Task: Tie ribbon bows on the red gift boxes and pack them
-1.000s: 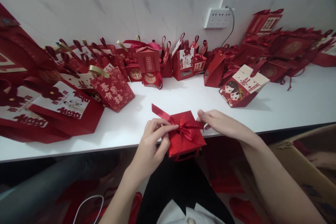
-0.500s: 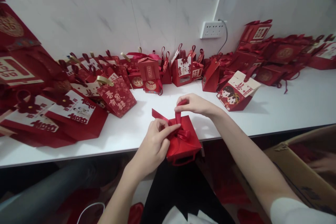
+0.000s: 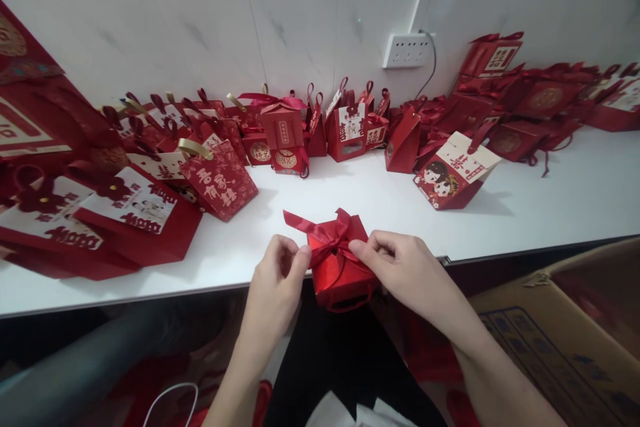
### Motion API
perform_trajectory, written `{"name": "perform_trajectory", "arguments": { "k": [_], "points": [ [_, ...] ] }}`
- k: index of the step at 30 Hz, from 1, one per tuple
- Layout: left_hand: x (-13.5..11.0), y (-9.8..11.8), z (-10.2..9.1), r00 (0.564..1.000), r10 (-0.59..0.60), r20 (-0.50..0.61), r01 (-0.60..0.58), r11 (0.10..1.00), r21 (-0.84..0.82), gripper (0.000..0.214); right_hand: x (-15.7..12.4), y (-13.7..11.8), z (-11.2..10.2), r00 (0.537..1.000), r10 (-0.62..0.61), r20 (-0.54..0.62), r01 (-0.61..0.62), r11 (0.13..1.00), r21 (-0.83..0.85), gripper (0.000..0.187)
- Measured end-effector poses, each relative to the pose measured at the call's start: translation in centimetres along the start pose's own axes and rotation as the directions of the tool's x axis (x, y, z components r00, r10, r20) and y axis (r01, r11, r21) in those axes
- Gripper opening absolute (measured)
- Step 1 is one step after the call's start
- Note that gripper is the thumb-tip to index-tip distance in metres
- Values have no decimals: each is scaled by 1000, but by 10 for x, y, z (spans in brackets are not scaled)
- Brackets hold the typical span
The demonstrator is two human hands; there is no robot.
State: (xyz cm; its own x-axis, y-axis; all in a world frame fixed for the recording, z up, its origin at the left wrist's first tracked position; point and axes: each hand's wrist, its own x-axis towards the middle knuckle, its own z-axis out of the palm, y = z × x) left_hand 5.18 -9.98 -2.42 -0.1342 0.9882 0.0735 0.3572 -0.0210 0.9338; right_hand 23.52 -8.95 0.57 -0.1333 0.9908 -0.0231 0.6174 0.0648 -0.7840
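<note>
A small red gift box (image 3: pixel 333 275) sits at the front edge of the white table, tilted toward me. On its top lies a red ribbon (image 3: pixel 327 233) tied in a bow, one tail pointing to the upper left. My left hand (image 3: pixel 280 277) pinches the bow's left part between thumb and fingers. From the other side my right hand (image 3: pixel 400 267) pinches the ribbon's right part close to the knot. Both hands are closed on the ribbon, and the exact bits between the fingertips are hidden.
Red paper gift boxes (image 3: pixel 284 127) stand in rows along the wall. A pale-lidded box with cartoon faces (image 3: pixel 453 170) stands to the right, larger red boxes (image 3: pixel 145 213) to the left. A cardboard carton (image 3: pixel 540 340) is below right. A power socket (image 3: pixel 406 51) is on the wall.
My right hand has come down from the raised ribbon loop to the bow's right side. My left hand has drawn back from the knot to the left side. The bow now lies spread out.
</note>
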Motion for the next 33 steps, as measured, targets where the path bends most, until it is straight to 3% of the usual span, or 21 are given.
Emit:
{"name": "perform_trajectory", "arguments": {
  "k": [3, 8, 14, 24, 27, 30, 33],
  "points": [
    [-1, 3, -2, 990, -41, 134, 49, 997, -57, 39, 8, 3, 4, 999, 34, 18, -35, 997, 69, 42],
    [7, -5, 0, 971, 14, 241, 65, 946, -318, 34, 22, 19, 1, 994, -14, 113, -25, 942, 335, 36],
    [16, -22, 2, 930, 27, 367, 168, 856, -489, 34, 32, 35, 3, 965, -102, 241, -113, 670, 734, 39],
    [25, -34, 0, 891, 95, 444, 159, 851, -501, 35, 40, 51, 8, 947, -77, 312, -237, 487, 841, 41],
    [27, -33, 0, 884, 104, 456, 140, 871, -471, 36, 41, 58, 9, 939, -74, 337, -253, 516, 818, 44],
    [29, -26, -2, 899, 98, 426, 84, 917, -389, 35, 45, 61, -3, 946, -53, 321, -198, 689, 697, 43],
    [32, -18, -5, 918, 109, 382, 1, 961, -276, 33, 56, 45, -22, 998, -53, -18, 56, 892, 449, 37]
  ]
}}
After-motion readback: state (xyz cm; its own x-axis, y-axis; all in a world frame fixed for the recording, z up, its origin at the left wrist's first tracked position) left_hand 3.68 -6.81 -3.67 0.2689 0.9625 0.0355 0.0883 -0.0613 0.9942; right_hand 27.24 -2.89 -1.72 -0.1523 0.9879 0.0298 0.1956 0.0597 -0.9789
